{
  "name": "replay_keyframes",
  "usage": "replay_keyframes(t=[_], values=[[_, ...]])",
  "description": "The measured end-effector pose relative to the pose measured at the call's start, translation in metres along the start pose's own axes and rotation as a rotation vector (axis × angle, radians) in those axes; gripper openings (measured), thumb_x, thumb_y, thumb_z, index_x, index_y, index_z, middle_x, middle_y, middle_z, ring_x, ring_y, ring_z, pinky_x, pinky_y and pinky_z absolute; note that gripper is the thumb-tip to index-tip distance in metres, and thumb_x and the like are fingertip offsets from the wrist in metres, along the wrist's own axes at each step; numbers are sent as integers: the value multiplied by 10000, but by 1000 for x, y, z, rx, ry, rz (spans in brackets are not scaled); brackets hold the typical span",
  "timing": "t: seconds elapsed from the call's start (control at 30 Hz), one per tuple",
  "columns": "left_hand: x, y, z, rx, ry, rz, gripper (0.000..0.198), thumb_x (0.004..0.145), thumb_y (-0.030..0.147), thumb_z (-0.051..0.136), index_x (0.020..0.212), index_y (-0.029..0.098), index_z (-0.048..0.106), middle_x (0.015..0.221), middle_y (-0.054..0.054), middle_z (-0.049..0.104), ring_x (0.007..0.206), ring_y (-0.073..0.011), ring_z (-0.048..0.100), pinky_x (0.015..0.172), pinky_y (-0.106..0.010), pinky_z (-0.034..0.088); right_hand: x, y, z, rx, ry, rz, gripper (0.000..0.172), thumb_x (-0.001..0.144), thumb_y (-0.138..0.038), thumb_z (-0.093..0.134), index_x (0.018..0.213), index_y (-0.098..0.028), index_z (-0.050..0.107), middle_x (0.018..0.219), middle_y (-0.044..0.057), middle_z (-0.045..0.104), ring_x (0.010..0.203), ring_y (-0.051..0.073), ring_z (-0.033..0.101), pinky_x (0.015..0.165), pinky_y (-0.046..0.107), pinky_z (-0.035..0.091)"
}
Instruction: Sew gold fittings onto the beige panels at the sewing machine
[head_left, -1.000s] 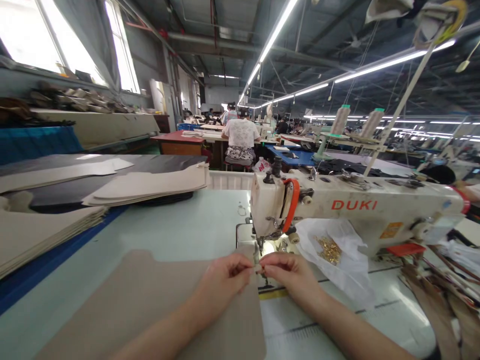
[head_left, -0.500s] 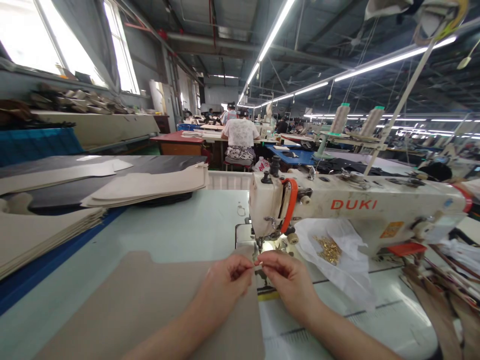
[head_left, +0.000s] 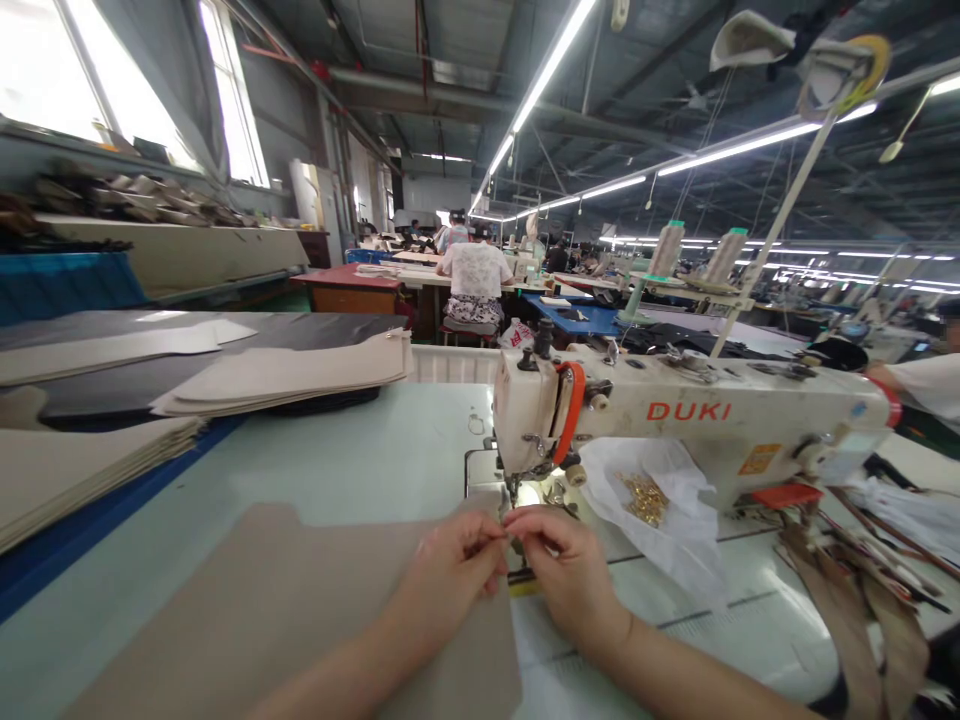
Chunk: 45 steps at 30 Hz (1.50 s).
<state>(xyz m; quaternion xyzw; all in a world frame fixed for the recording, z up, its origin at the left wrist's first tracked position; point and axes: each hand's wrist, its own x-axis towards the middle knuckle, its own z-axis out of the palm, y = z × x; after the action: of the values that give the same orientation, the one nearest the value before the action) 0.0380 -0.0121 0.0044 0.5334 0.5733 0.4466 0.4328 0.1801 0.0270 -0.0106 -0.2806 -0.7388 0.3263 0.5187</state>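
My left hand (head_left: 469, 555) is closed in a pinch, its wrist over a flat beige-grey panel (head_left: 315, 580). My right hand (head_left: 564, 568) pinches too, and the fingertips of both hands meet just in front of the sewing machine's needle area. Whatever lies between the fingertips is too small to make out. Behind them stands the white sewing machine (head_left: 675, 400) with an orange lever guard. Right of the needle, a white plastic bag (head_left: 694, 545) lies opened out, with a heap of small gold metal pieces (head_left: 643, 498) on it.
Stacks of beige panels (head_left: 292, 378) lie at the left on a dark surface. Brown straps (head_left: 832, 585) hang at the right edge of the table (head_left: 352, 440). Thread cones (head_left: 666, 250) stand behind the machine. A person in a white top (head_left: 474, 272) sits farther ahead, facing away.
The view has shifted slightly, so the machine appears a little farther left. Both hands stay pinched together at the same place; the small pale bit seen at the right fingertips no longer shows.
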Motion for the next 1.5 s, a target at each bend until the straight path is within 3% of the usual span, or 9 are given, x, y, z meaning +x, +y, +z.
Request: replay_keyframes(t=[0.17,0.27,0.4,0.5,0.7,0.9,1.03,1.4,1.5], values=[[5,-1,-6,-102,2,9,152,656,334,536,661,183,548,510,37,573,458,-121,520,486,-244,424,-6,-10,1,-97,-154,-127,336,841,-69,432,1001,-222,685,1098,53,671,1050,159,605,941,291,457],[6,-2,-12,-163,-40,19,195,665,366,566,686,173,552,554,26,598,487,-114,526,516,-247,435,-5,-15,-1,-105,-154,-120,372,855,-80,413,1093,-234,655,1177,56,635,1108,167,574,976,316,433],[4,-4,-17,-186,-95,14,249,671,379,612,788,176,527,626,18,636,520,-107,538,537,-243,434,5,-12,-6,-42,-84,122,206,819,-184,532,946,-206,692,940,51,702,858,174,644,770,286,509],[3,-6,-17,-170,-155,7,290,675,360,627,858,193,475,628,28,644,515,-111,547,534,-246,434,14,-6,-8,131,-198,366,73,713,-246,655,739,-187,691,675,0,677,626,139,608,589,235,479],[2,1,-24,-182,-153,-8,351,689,389,634,924,187,468,601,24,638,498,-119,555,525,-250,440,26,-2,-11,444,-400,620,249,567,-362,790,691,-179,676,606,-29,651,560,111,588,602,244,477],[2,10,-29,-395,-134,-220,335,670,358,656,921,157,562,647,-3,643,538,-110,581,585,-256,463,23,4,-4,543,-238,624,326,554,-419,804,711,-174,658,641,-10,666,588,126,617,616,257,498],[5,10,-28,-347,-142,-235,366,601,366,733,871,155,605,640,27,606,543,-92,548,579,-237,440,20,6,1,547,-196,610,310,564,-404,798,683,-167,637,620,-7,658,583,129,615,597,250,491],[5,9,-23,105,-21,-71,129,615,290,606,654,168,600,590,25,581,581,-134,517,564,-238,404,11,-4,1,266,-233,426,46,715,-215,630,732,-188,598,635,-30,601,598,111,547,560,212,425],[2,9,-23,359,62,10,87,624,231,542,636,182,613,589,25,609,582,-145,533,556,-234,385,8,-11,0,146,-253,386,161,681,-188,663,820,-199,582,713,-27,600,652,122,543,596,219,425]])
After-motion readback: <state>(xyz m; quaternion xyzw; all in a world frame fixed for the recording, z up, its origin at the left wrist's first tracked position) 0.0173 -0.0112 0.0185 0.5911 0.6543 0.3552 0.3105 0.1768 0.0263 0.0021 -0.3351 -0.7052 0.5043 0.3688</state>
